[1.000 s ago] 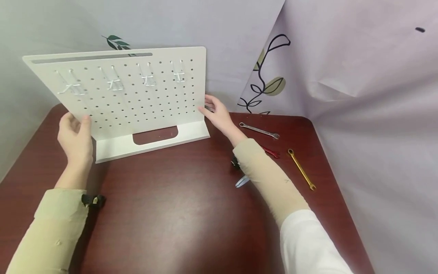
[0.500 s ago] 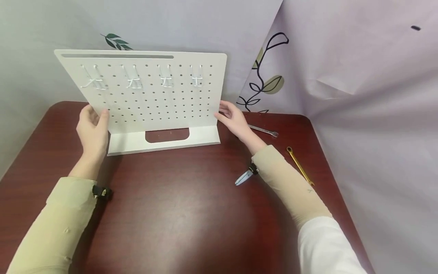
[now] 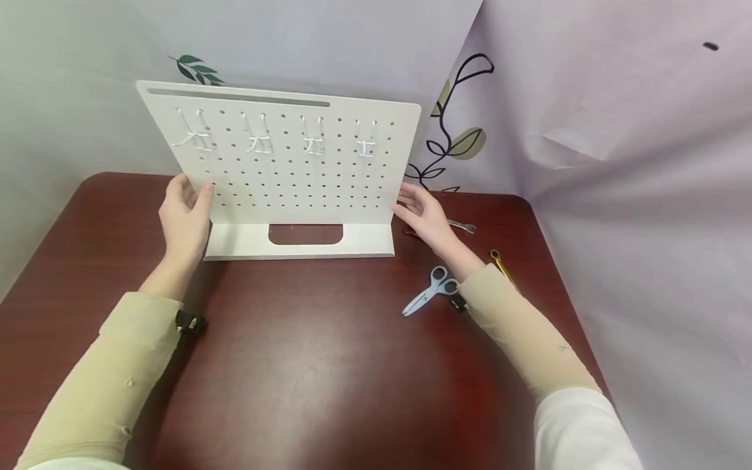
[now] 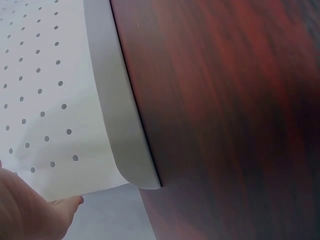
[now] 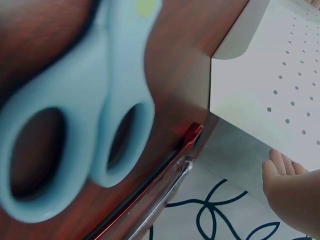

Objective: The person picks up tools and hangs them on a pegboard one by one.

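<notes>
A white pegboard stands on its flat base near the back wall, with several white wire hooks along its upper part. My left hand grips the left side edge, thumb at the front and fingers partly hidden behind. The right side edge is held the same way by my right hand. In the left wrist view, part of my left hand shows at the board's edge. The right wrist view has the fingers of my right hand at the opposite edge. Light-blue scissors lie beside my right wrist.
A silver wrench and a gold wrench, both partly covered by my right arm, lie at the table's right. A red tool appears in the right wrist view. Fabric-covered walls rise behind and to the right of the table.
Both hands have shifted the pegboard to the right and turned it, so its base runs nearly level across the head view. The scissors have come out from under my right forearm.
</notes>
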